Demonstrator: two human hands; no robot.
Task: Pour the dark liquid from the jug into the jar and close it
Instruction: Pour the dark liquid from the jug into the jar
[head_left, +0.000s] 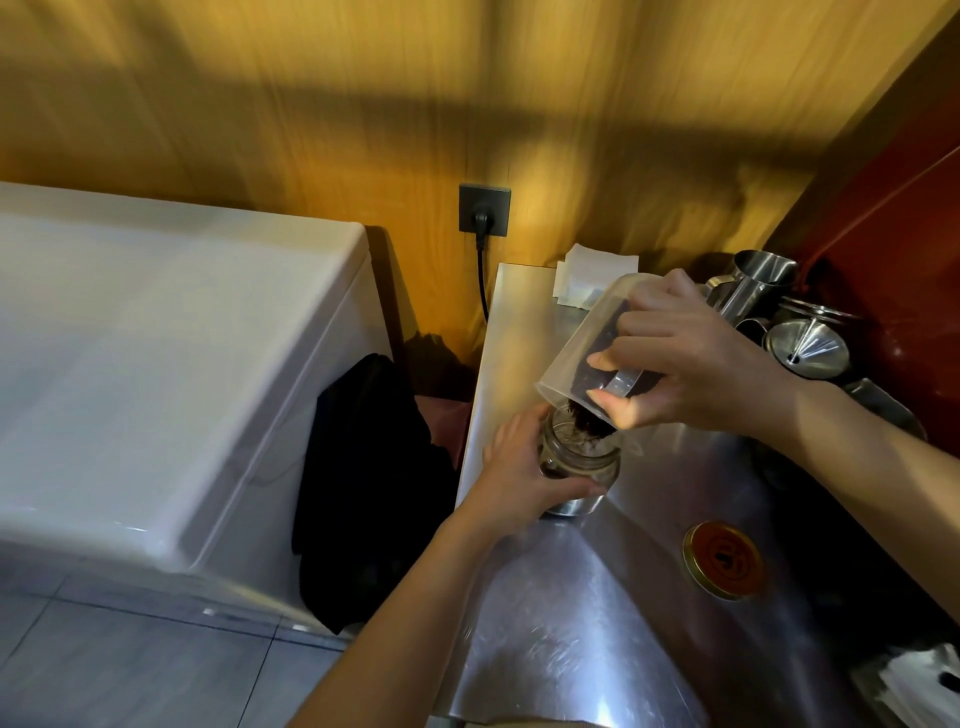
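My right hand (691, 358) grips the handle of a translucent plastic jug (582, 338), tipped steeply with its rim down over the jar. Dark contents (589, 423) slide out of the jug's rim into the mouth of a clear glass jar (582, 457). The jar stands upright on the steel counter (597, 597), and my left hand (524, 467) wraps around its left side. The jar's lid (723, 560), gold-rimmed with a dark red top, lies flat on the counter to the right, apart from both hands.
Steel pitchers (753, 280) and a steel funnel (808, 348) crowd the counter's back right corner. White folded papers (587, 275) lie at the back. A white chest appliance (156, 364) stands left, with a black cloth (374, 483) hanging in the gap. A wall socket (484, 215) holds a plug.
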